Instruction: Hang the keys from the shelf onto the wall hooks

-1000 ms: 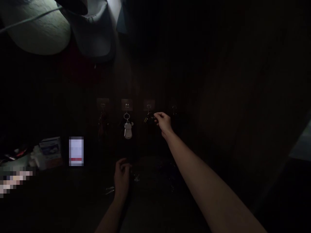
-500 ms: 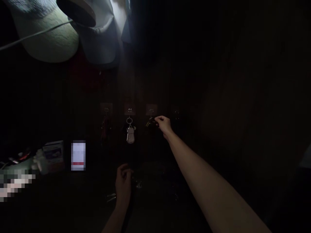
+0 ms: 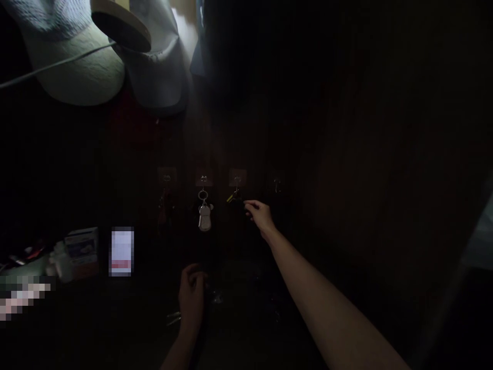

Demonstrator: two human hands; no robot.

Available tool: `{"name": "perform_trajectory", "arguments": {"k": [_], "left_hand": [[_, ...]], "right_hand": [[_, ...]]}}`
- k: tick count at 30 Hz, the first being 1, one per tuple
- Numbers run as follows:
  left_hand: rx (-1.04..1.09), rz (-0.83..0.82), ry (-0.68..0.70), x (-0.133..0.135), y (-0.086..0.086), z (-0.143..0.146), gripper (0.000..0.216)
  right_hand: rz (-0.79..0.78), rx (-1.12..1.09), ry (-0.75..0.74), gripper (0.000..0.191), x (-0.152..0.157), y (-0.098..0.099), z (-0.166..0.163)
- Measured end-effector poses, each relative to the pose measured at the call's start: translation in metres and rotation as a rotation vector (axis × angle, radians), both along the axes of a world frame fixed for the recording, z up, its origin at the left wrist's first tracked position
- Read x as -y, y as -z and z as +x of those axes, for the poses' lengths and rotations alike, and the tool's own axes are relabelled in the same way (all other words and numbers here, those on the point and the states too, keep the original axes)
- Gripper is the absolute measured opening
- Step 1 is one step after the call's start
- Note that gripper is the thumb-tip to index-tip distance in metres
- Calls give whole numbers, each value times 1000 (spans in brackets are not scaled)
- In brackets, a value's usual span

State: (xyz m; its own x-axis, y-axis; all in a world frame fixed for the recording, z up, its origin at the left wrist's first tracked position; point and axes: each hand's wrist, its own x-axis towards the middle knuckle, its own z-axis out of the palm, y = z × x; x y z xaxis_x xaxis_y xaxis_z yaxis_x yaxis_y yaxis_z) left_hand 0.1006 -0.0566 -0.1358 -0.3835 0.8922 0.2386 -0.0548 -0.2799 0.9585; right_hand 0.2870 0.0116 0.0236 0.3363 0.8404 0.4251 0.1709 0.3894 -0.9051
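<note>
On the dark wall, my right hand (image 3: 259, 215) reaches in with its thumb and forefinger pinched together. It is just right of and below a small bunch of keys (image 3: 233, 196) with a yellow-green part, hanging from the third hook (image 3: 237, 179). What the fingertips pinch, if anything, is too dark to make out. My left hand (image 3: 191, 292) rests low over the dark surface, fingers loosely curled and slightly apart, nothing visible in them. Beside its fingertips is a small clear, shiny thing (image 3: 217, 298), and thin metal pieces (image 3: 173, 318) lie left of its wrist.
A silvery key fob (image 3: 205, 218) on a ring hangs from the second hook; a dark reddish bundle (image 3: 165, 208) hangs from the first. A fourth hook (image 3: 277, 185) is at right. Caps (image 3: 79, 72) hang above. A box (image 3: 82, 252) and lit, blurred screen (image 3: 121, 252) stand left.
My right hand has moved slightly down and away from the keys on the third hook, which hang a little differently. The left hand stays nearly in place. The whole view has shifted slightly.
</note>
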Motion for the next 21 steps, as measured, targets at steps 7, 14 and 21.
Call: {"name": "perform_trajectory", "arguments": {"k": [7, 14, 21], "left_hand": [[-17, -3, -19, -3, 2, -3, 37], [-16, 27, -33, -1, 1, -6, 35], [4, 47, -62, 4, -1, -8, 34]], "right_hand": [[-60, 10, -10, 21, 19, 36, 15], [-106, 128, -32, 19, 50, 92, 17], [-71, 350, -65, 20, 81, 133, 9]]}}
